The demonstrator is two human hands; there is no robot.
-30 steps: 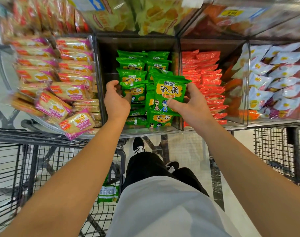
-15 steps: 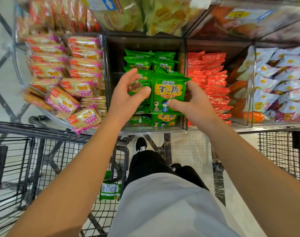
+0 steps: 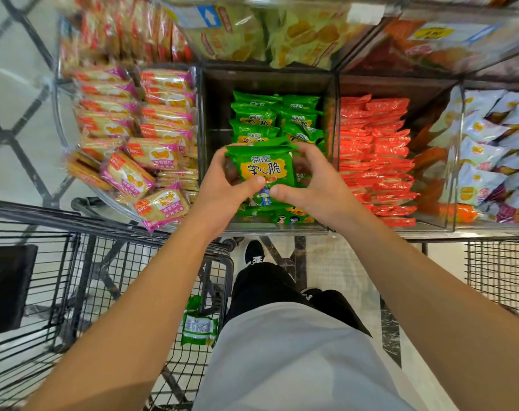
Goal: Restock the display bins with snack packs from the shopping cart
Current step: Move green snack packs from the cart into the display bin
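Note:
A green snack pack (image 3: pixel 264 167) with yellow lettering stands upright over the front of the middle display bin (image 3: pixel 265 80). My left hand (image 3: pixel 222 188) grips its left side and my right hand (image 3: pixel 314 185) grips its right side, thumbs meeting on its front. Behind it several more green packs (image 3: pixel 258 117) lie in rows inside the bin. At the lower left is the black wire shopping cart (image 3: pixel 83 262), and one green pack (image 3: pixel 199 324) shows through its mesh near my leg.
Left of the green bin a curved clear bin holds pink-edged cracker packs (image 3: pixel 128 173). Red packs (image 3: pixel 376 155) fill the bin to the right, and white packs (image 3: pixel 495 149) the one beyond. An upper shelf of bags overhangs. Another wire basket (image 3: pixel 501 277) stands at right.
My left hand came off the packs in the bin and closed on the left side of the green pack held by my right hand. Both hands now hold it together, centred over the bin.

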